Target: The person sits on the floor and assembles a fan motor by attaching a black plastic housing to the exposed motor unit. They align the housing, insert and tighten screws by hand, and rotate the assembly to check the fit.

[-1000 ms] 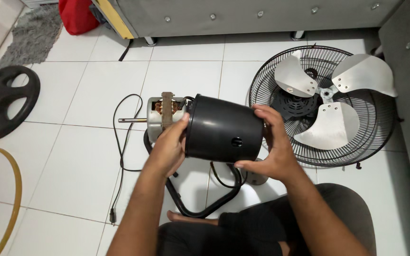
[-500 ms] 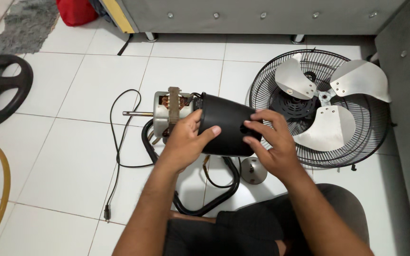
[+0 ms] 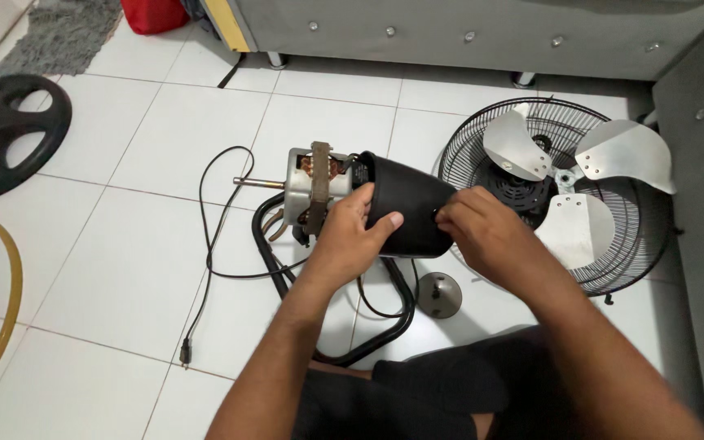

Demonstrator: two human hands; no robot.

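Both hands are on the black motor cover (image 3: 407, 213), held up over the white tiled floor (image 3: 124, 269) — the left hand (image 3: 350, 236) wraps its near side, thumb across the top, grip pressed around the shell. The right hand (image 3: 486, 236) has its fingertips pinched at the cover's rear end; what they pinch there, if anything, is hidden. The cover sits over the back of the fan motor (image 3: 313, 186), whose copper windings and bare shaft (image 3: 258, 182) poke out to the left, uncovered.

As for progress, the fan looks well apart in pieces: the wire grille (image 3: 613, 261) lies flat on the floor to the right with the three-bladed metal propeller (image 3: 568, 175) resting in it, and a small round cap (image 3: 438, 294) sits loose on the tiles beneath the hands. The black tubular stand (image 3: 385, 326) and power cord (image 3: 209, 244) trail below the motor — plug lying free, not in any socket. The cover seems only partly seated, tilted on the motor.
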